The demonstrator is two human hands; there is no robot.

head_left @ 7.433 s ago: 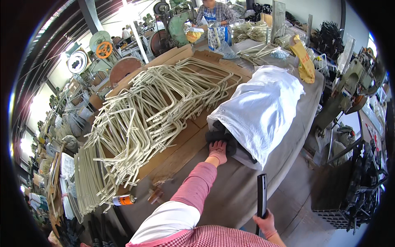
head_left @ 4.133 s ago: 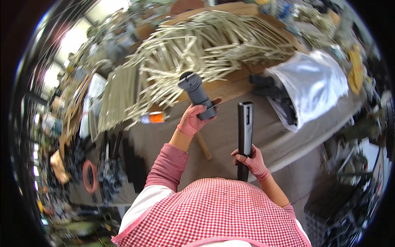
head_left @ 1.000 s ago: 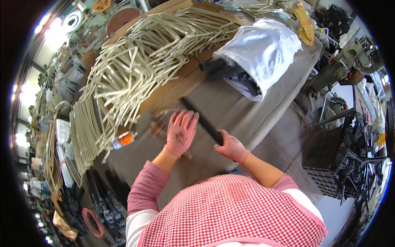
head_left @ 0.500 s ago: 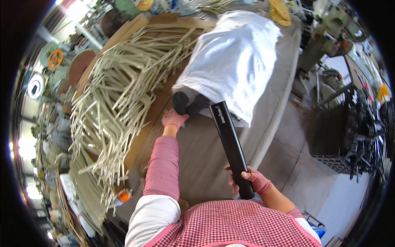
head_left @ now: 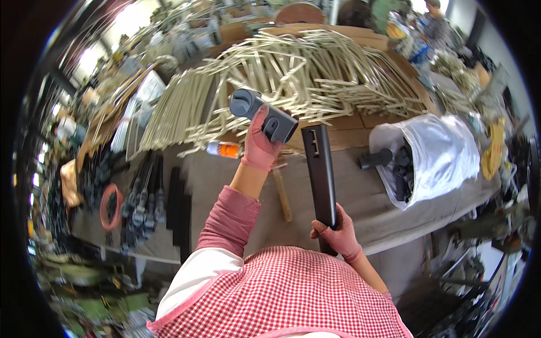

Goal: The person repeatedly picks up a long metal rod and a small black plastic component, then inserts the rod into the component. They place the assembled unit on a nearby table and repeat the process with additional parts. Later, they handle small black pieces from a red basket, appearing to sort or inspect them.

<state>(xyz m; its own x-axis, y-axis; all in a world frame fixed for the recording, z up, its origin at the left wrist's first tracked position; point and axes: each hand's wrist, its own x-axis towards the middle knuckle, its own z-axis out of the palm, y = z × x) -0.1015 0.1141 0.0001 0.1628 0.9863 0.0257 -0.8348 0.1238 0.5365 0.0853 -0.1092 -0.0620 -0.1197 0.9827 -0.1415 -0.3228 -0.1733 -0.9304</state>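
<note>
My left hand (head_left: 262, 145), in a pink fingerless glove, is closed around a dark grey plastic fitting (head_left: 280, 126) with a rounded cap at one end. It holds the fitting up over the table, in front of the bent rods. In my right hand (head_left: 342, 235) a long black flat bar (head_left: 320, 177) stands nearly upright, gripped near its lower end. A slot shows near the bar's top. The fitting is left of the bar, and the two are apart. To the right, an open white sack (head_left: 445, 160) lies on its side with dark fittings (head_left: 401, 169) in its mouth.
Pale bent metal rods (head_left: 304, 73) are heaped across the far side of the table. A wooden-handled tool (head_left: 283, 194) and an orange-and-white bottle (head_left: 226, 150) lie nearer. Dark parts (head_left: 145, 203) and a pink ring (head_left: 111, 207) are at left. Another person (head_left: 435, 27) is far back.
My left hand has left the sack's mouth and now holds up a grey fitting. The view has turned left, so the sack appears farther right. My right hand still grips the bar.
</note>
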